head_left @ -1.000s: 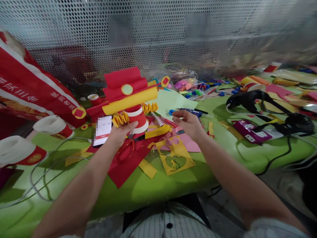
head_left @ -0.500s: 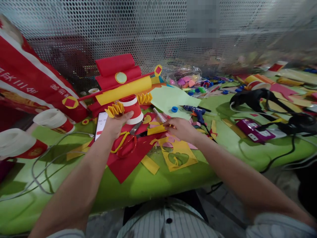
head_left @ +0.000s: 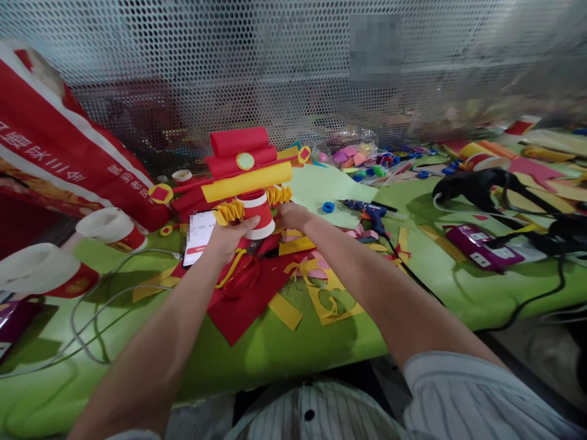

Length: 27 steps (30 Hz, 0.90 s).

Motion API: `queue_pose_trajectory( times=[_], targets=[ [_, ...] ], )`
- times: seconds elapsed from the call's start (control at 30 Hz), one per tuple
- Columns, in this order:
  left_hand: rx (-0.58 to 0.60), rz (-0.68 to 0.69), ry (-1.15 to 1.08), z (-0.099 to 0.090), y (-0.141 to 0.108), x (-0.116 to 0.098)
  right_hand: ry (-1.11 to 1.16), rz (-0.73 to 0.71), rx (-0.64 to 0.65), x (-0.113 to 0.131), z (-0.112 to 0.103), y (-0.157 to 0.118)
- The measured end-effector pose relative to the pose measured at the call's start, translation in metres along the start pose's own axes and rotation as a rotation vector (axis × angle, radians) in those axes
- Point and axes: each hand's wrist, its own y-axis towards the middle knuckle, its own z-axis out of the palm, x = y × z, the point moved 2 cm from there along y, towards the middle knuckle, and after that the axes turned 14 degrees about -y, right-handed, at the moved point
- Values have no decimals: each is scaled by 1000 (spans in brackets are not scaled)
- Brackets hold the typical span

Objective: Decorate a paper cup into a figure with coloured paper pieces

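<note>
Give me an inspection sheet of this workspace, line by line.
Surface: green table, no spill seen.
Things in work: red-and-white cup with folded yellow strips at both sides, rolled paper above.
Clutter: scissors, glue gun, blue ring, paper scraps.
Hands: left hand grips the cup; right hand close beside it, fingertips hidden.
Cables: pale cable at left; black cable from glue gun.
Surroundings: perforated screen behind; large red bag at left.
</note>
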Motion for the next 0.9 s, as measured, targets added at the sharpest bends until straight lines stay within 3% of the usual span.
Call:
queue_pose_trajectory(
  times=[0.17, 0.43, 0.57, 0.67, 0.73, 0.9],
  targets=[
    [23, -28, -58, 2, -1, 2, 32, 51, 11, -6, 3, 5],
    [21, -39, -91, 4, -3, 4, 96, 79, -134, -9, 9, 0],
    [1, -36, -79, 6, -6, 5, 138, 132, -232, -21, 1, -21],
    [-4, -36, -90, 9, -9, 8, 188, 215, -358, -30, -5, -53],
    [-14, -37, -93, 12, -12, 11, 315, 257, -569, -30, -8, -78],
    [-4, -13, -105, 23, -24, 19, 385, 82, -856, -3, -5, -114]
  ],
)
